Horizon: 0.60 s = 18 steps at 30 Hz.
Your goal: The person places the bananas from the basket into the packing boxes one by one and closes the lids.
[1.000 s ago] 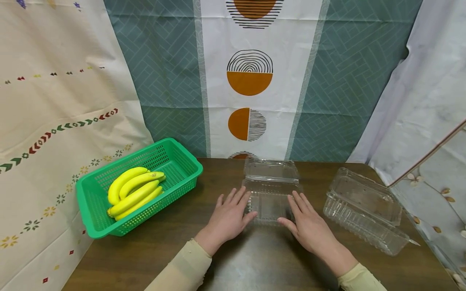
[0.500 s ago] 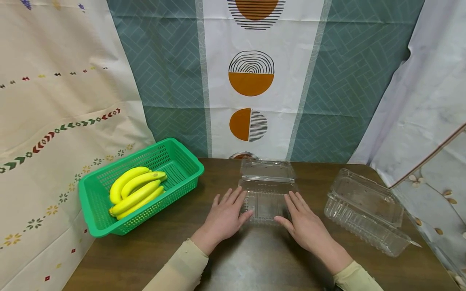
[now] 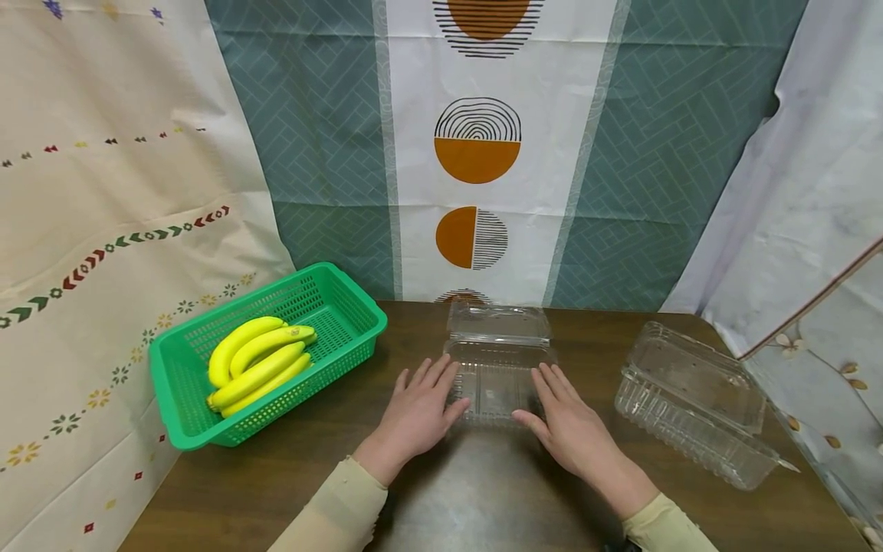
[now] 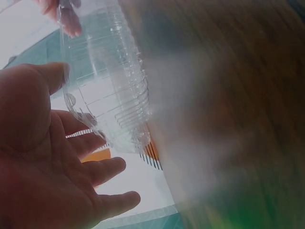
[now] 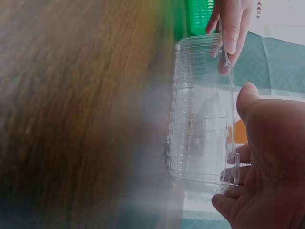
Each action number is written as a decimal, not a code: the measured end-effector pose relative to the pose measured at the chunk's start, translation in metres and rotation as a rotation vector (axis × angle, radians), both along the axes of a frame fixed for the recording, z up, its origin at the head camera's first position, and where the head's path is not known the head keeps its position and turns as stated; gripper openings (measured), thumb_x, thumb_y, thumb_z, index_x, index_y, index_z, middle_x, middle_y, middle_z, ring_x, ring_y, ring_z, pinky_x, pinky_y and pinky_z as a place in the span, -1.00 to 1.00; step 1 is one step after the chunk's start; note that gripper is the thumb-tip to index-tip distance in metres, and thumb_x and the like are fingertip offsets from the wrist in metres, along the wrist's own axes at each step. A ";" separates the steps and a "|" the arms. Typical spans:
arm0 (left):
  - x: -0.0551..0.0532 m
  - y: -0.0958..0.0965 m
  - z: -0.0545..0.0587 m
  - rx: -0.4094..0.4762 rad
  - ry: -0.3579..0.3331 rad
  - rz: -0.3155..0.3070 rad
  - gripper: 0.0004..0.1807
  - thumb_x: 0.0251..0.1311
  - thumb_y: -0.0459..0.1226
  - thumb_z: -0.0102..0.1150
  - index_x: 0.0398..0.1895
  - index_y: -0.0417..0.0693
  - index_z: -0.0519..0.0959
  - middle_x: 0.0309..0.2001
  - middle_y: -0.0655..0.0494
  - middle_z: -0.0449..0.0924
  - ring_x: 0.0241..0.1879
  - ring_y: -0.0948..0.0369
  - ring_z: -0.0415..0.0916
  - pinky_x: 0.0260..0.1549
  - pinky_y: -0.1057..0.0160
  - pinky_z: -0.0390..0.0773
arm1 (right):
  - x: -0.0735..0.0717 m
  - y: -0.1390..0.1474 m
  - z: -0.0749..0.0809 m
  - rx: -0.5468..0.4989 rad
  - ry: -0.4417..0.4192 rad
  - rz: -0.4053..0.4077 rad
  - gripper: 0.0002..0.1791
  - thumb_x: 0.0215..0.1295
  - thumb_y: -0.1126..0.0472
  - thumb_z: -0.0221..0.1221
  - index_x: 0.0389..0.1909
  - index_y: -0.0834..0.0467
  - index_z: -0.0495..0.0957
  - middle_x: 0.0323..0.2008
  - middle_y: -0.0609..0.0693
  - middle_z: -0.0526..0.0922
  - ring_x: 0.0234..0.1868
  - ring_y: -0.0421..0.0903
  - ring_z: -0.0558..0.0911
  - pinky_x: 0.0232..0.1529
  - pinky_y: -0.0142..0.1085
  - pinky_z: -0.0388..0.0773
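A clear plastic clamshell container [image 3: 497, 392] lies in the middle of the table, its lid [image 3: 500, 322] folded back toward the curtain. My left hand [image 3: 419, 410] is at its left side with straight fingers, the fingertips by the rim. On the opposite side my right hand [image 3: 571, 423] has its fingers extended along the edge. The left wrist view has the left hand [image 4: 52, 148] with its thumb close to the rim and fingers spread. From the right wrist, the right hand [image 5: 274, 152] has its fingertips right at the container's rim [image 5: 232, 105].
A green perforated basket [image 3: 348, 362] stands at the left with several bananas [image 3: 258, 368] in it. At the right is a second clear clamshell container [image 3: 693, 422], its lid also raised. Patterned curtains [image 3: 331, 153] enclose the wooden table [image 3: 476, 498] behind and on both sides.
The middle container has slid a little to the left, both hands moving along with it at its sides. The basket, bananas and second container stay put.
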<state>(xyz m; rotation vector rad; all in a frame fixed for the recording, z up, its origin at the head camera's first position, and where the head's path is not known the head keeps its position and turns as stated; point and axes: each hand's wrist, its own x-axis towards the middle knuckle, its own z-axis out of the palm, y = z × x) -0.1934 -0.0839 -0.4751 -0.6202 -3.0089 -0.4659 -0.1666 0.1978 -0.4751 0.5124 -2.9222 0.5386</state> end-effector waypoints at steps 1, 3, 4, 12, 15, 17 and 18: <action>0.000 -0.001 0.000 -0.003 0.003 0.001 -0.21 0.67 0.20 0.07 0.75 -0.01 0.29 0.75 -0.05 0.15 0.69 -0.23 0.11 0.54 -0.48 0.12 | 0.000 -0.001 0.000 -0.002 -0.001 0.002 -0.01 0.63 -0.30 0.19 0.69 0.37 0.21 0.69 0.36 0.18 0.72 0.31 0.11 0.43 0.30 0.45; 0.000 -0.004 0.000 -0.001 0.009 0.005 -0.21 0.68 0.19 0.07 0.74 -0.01 0.29 0.74 -0.06 0.15 0.69 -0.24 0.11 0.53 -0.49 0.12 | -0.001 -0.004 0.000 -0.006 -0.005 0.006 -0.01 0.63 -0.29 0.20 0.69 0.37 0.21 0.69 0.35 0.18 0.72 0.31 0.11 0.44 0.30 0.43; 0.001 -0.005 0.000 0.002 0.009 0.008 -0.22 0.68 0.18 0.07 0.74 -0.02 0.29 0.74 -0.06 0.15 0.68 -0.24 0.11 0.53 -0.49 0.12 | -0.001 -0.005 0.000 -0.007 -0.008 0.006 -0.01 0.63 -0.29 0.20 0.69 0.37 0.21 0.69 0.35 0.18 0.72 0.31 0.11 0.45 0.30 0.43; -0.001 -0.012 -0.001 0.016 0.002 0.030 -0.24 0.68 0.13 0.10 0.75 -0.02 0.29 0.74 -0.05 0.16 0.69 -0.22 0.09 0.54 -0.50 0.09 | -0.003 -0.011 0.000 -0.011 -0.016 0.020 0.00 0.61 -0.30 0.21 0.69 0.36 0.22 0.69 0.34 0.18 0.72 0.30 0.11 0.44 0.29 0.44; -0.001 -0.015 -0.002 0.011 0.003 0.033 -0.24 0.69 0.13 0.08 0.75 -0.02 0.28 0.74 -0.05 0.15 0.70 -0.22 0.09 0.54 -0.49 0.09 | -0.003 -0.014 0.000 -0.015 -0.019 0.024 0.00 0.61 -0.30 0.21 0.69 0.35 0.22 0.69 0.34 0.18 0.72 0.29 0.11 0.44 0.29 0.45; -0.001 -0.016 -0.001 0.009 0.001 0.036 -0.25 0.69 0.13 0.08 0.75 -0.01 0.28 0.74 -0.05 0.15 0.70 -0.22 0.09 0.54 -0.49 0.09 | -0.004 -0.015 0.000 -0.018 -0.022 0.027 0.00 0.61 -0.30 0.22 0.70 0.35 0.21 0.70 0.33 0.18 0.73 0.29 0.11 0.44 0.29 0.45; -0.002 -0.017 -0.001 0.008 0.000 0.038 -0.25 0.69 0.12 0.08 0.75 -0.01 0.28 0.74 -0.05 0.15 0.70 -0.22 0.08 0.54 -0.48 0.09 | -0.004 -0.016 0.000 -0.020 -0.025 0.028 0.00 0.61 -0.30 0.22 0.70 0.35 0.21 0.70 0.33 0.17 0.73 0.29 0.11 0.44 0.28 0.45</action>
